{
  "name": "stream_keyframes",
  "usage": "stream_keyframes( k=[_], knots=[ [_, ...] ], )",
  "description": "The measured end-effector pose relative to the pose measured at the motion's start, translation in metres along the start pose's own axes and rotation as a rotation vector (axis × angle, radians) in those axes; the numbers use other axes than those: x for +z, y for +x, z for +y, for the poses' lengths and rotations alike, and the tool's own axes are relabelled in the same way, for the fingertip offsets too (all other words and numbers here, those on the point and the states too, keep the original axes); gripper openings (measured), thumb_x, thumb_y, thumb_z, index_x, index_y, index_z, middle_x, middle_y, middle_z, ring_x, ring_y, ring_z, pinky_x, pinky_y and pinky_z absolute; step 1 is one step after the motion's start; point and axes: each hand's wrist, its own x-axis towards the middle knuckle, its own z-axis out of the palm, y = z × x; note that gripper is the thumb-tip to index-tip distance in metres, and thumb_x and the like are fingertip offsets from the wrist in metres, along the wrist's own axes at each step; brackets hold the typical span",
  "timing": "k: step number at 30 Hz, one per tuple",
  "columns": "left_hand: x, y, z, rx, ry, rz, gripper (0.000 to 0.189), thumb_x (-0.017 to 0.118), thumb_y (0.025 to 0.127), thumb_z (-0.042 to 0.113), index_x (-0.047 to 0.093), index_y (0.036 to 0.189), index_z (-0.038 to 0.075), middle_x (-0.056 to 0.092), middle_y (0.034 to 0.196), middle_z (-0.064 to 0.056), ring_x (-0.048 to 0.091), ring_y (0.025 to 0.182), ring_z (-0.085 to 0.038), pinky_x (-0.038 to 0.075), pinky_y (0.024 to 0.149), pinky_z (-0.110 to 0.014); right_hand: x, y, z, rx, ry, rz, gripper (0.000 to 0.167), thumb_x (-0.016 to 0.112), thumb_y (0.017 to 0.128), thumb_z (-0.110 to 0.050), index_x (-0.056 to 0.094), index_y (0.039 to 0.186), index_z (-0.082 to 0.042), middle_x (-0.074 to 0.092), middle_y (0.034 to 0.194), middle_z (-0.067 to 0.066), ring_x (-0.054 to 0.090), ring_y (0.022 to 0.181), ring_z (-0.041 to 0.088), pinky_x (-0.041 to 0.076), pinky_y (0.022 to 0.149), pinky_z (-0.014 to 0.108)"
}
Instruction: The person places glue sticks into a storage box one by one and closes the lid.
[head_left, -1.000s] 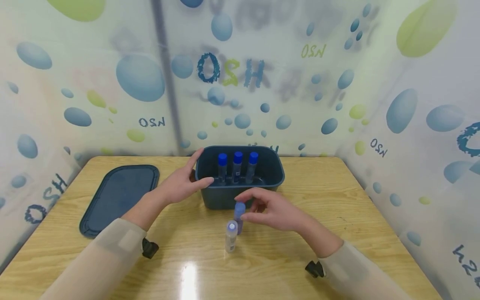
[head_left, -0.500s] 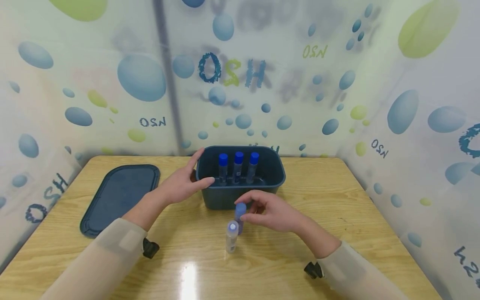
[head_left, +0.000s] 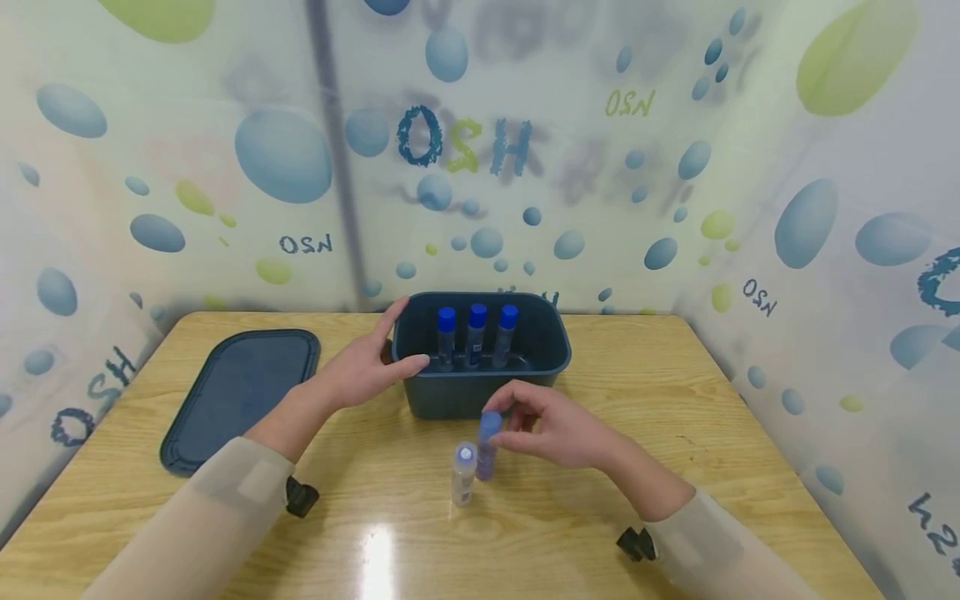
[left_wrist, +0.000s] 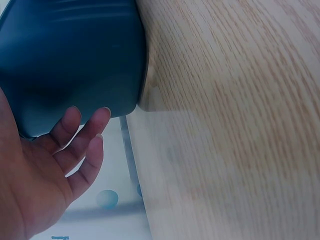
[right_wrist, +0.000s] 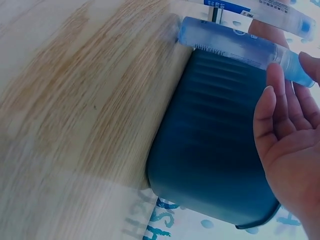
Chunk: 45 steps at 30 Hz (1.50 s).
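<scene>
So the right hand (head_left: 551, 427) has a bluish tube (head_left: 486, 454) pinched up at its cap, thumb on the near side and a fingertip over the top, the rest of the fingers curled in. It's roughly upright, just in front of the near wall of a dark bin (head_left: 446, 398). Can't tell from here if its foot is touching the table (head_left: 660, 408) or just above it.

Right up against it on the near left, or nearly so, there's a pale tube (head_left: 462, 479), also standing. That's the one I'd watch: holding only the cap leaves the long bottom end free to swing, so I'd lift straight up before going sideways, or it could knock the neighbour over. Slipping a bit lower for a firmer pinch probably wouldn't hurt either.

Left hand (head_left: 360, 371) is at the bin's left end, thumb and index spread wide along the rim, and the wrist view has the other fingers loosely bent beside the wall. Good habit imo, light pressure there should keep the bin from sliding.

Inside the bin, three blue-capped tubes (head_left: 475, 337) stand in a row. Further out, left of the bin, a dark lid (head_left: 243, 392) lies flat.
</scene>
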Motion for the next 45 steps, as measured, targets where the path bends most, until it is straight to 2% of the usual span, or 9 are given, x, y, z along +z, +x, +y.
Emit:
stream_keyframes(
  k=[14,27,36,41,45],
  knots=[
    [-0.001,-0.001,0.002,-0.008,-0.015,-0.011,0.104,0.063,0.103,0.071,-0.006,0.176,0.043,0.054,0.073,-0.006,0.049,0.062,-0.026,0.041,0.061,-0.039,-0.013,-0.030,-0.003,-0.073,-0.063,0.048,0.027,0.080,0.102,-0.017,0.070,0.127,-0.017,0.070,0.101,0.000,0.065,0.083,0.015,0.058,0.077,0.028],
    [-0.005,-0.002,0.006,-0.017,0.022,-0.018,0.108,0.066,0.101,0.072,-0.004,0.177,0.040,0.059,0.077,-0.006,0.052,0.064,-0.025,0.042,0.061,-0.039,-0.024,-0.050,-0.014,-0.154,-0.096,0.089,0.027,0.081,0.102,-0.014,0.071,0.127,-0.018,0.069,0.098,-0.001,0.066,0.084,0.013,0.058,0.076,0.028],
    [-0.009,0.001,0.009,-0.024,0.086,-0.014,0.112,0.068,0.097,0.075,0.002,0.179,0.034,0.066,0.092,-0.007,0.058,0.074,-0.023,0.045,0.065,-0.038,-0.034,-0.051,-0.022,-0.271,-0.116,0.185,0.036,0.081,0.098,-0.001,0.069,0.129,-0.015,0.069,0.096,-0.003,0.064,0.081,0.012,0.057,0.072,0.028],
    [-0.010,0.002,0.010,-0.025,0.095,-0.008,0.113,0.069,0.096,0.075,0.004,0.179,0.033,0.066,0.094,-0.007,0.058,0.076,-0.022,0.046,0.066,-0.038,-0.040,-0.044,-0.029,-0.332,-0.124,0.253,0.039,0.081,0.095,0.005,0.069,0.129,-0.012,0.070,0.095,-0.002,0.064,0.079,0.011,0.056,0.068,0.027],
    [-0.010,0.001,0.010,-0.028,0.097,-0.004,0.113,0.069,0.096,0.075,0.004,0.179,0.033,0.066,0.093,-0.007,0.058,0.075,-0.022,0.046,0.066,-0.038,-0.045,-0.036,-0.038,-0.354,-0.123,0.272,0.038,0.080,0.095,0.005,0.070,0.128,-0.011,0.069,0.096,-0.001,0.064,0.080,0.012,0.055,0.068,0.028]
  ],
)
